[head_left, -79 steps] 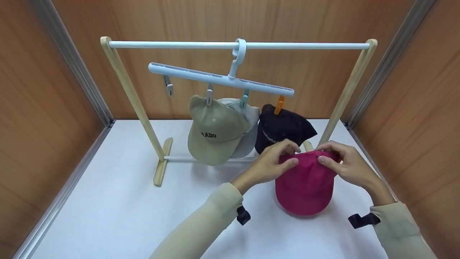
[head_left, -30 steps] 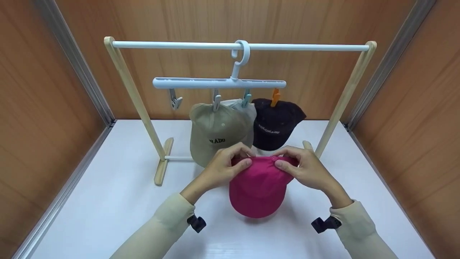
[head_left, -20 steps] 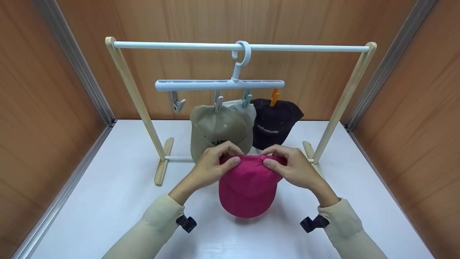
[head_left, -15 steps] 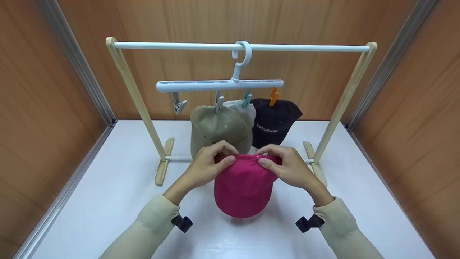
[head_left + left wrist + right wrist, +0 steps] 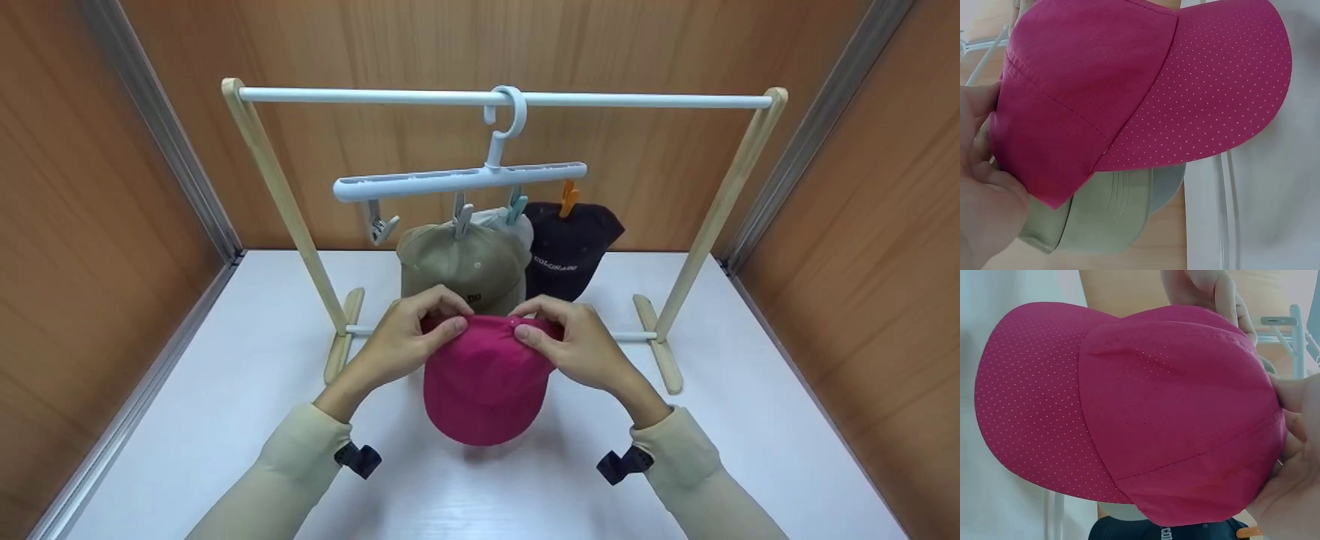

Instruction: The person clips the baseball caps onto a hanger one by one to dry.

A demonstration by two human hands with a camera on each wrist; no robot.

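A crimson baseball cap (image 5: 484, 382) hangs brim-down between my two hands, above the white table. My left hand (image 5: 409, 334) pinches the crown's top on the left, thumb in front and fingers behind. On the other side of the top button, my right hand (image 5: 577, 345) pinches it the same way. In the left wrist view the cap (image 5: 1089, 84) shows its side and dotted brim. Just behind it, an olive cap (image 5: 465, 259), a pale cap (image 5: 517, 225) and a black cap (image 5: 566, 255) hang from clips on a light-blue hanger (image 5: 457, 180).
The hanger's leftmost grey clip (image 5: 380, 225) holds nothing. An orange clip (image 5: 570, 199) grips the black cap. The hanger hooks over the white bar (image 5: 637, 99) of a wooden-legged rack (image 5: 277, 202). Wood-patterned panels (image 5: 847, 247) enclose the table (image 5: 187, 420) at the back and sides.
Both hands have carried the crimson cap from the right to the middle, in front of the olive cap. The hanger has swung, its left end now lower and nearer.
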